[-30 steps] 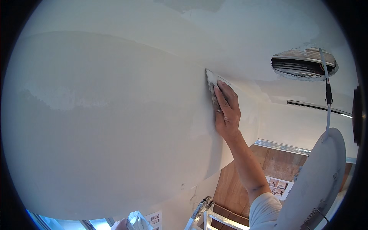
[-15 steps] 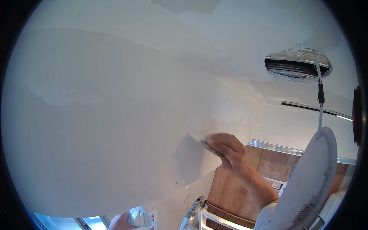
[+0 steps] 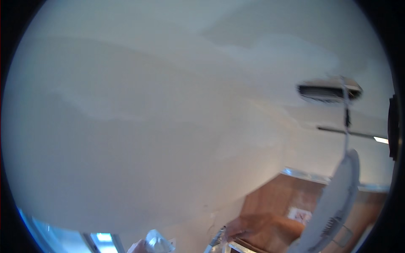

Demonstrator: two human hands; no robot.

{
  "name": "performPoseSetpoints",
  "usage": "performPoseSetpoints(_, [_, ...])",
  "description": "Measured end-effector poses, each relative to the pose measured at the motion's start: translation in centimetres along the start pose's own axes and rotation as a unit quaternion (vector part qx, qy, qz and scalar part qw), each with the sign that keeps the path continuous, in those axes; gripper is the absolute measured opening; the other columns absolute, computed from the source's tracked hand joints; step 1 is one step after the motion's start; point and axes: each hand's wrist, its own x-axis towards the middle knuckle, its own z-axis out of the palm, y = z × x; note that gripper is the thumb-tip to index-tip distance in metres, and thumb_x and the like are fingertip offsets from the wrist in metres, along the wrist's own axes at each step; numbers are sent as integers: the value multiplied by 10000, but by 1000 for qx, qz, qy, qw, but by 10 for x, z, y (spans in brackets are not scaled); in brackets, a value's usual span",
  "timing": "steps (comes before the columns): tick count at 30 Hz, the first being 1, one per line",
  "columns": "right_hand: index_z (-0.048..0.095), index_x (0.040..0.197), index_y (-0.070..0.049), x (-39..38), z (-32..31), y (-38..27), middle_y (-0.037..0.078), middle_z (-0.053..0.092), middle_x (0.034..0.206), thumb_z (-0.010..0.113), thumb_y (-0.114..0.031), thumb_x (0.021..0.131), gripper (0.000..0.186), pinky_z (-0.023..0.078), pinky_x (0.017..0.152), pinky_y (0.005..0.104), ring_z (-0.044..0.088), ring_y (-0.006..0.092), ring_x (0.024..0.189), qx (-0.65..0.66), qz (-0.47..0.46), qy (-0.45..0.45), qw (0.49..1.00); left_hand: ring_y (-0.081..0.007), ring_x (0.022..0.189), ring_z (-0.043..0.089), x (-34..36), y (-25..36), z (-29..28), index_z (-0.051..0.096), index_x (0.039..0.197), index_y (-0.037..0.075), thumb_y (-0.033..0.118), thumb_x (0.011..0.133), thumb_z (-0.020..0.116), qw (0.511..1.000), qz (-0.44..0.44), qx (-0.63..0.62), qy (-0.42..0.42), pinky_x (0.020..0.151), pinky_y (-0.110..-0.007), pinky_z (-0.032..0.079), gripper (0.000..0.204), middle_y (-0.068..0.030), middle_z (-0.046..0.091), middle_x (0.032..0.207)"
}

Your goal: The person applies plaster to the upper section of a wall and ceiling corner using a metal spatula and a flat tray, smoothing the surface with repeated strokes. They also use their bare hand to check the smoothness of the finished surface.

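Motion smears my right hand (image 3: 242, 227), low in the view beside the top of a ladder (image 3: 216, 241). Its fingers are too blurred to read, and the flat scraper it held against the wall earlier cannot be made out. At the lower edge, my left hand (image 3: 137, 246) shows only in part. It is closed on a flat piece carrying a lump of white putty (image 3: 158, 242). A broad pale wall (image 3: 139, 160) fills most of the view, with uneven patches of coating.
A round white lamp panel (image 3: 337, 198) hangs by its cable (image 3: 346, 139) from a ceiling hole (image 3: 325, 92) at the right. Behind it are brown wood panels (image 3: 278, 194), a metal strip (image 3: 295, 173) and a dark track (image 3: 346, 132). A window (image 3: 103, 241) is at the lower left.
My right hand has left the wall and dropped down and slightly left. The whole view has shifted, so the lamp, ceiling hole and ladder sit lower. My left hand still holds the putty.
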Motion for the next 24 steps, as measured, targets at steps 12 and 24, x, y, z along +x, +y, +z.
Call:
performPoseSetpoints(12, [683, 1245, -10, 34, 129, 80, 198, 715, 1156, 576, -126, 1042, 257, 553, 902, 397, 700, 306, 1041, -82, -67, 133, 985, -311, 972, 735, -47, 52, -35, 639, 1254, 16, 517, 756, 916, 973, -225, -37, -39, 847, -408, 575, 759, -171, 753, 1098])
performPoseSetpoints(24, [669, 1266, -8, 113, 206, 97, 179, 720, 1022, 556, -100, 1029, 278, 533, 695, 366, 691, 241, 769, 58, 34, 314, 947, -232, 828, 733, -43, 22, 3, 711, 1160, 83, 373, 773, 913, 984, -94, -125, 81, 711, -354, 582, 525, -74, 760, 954])
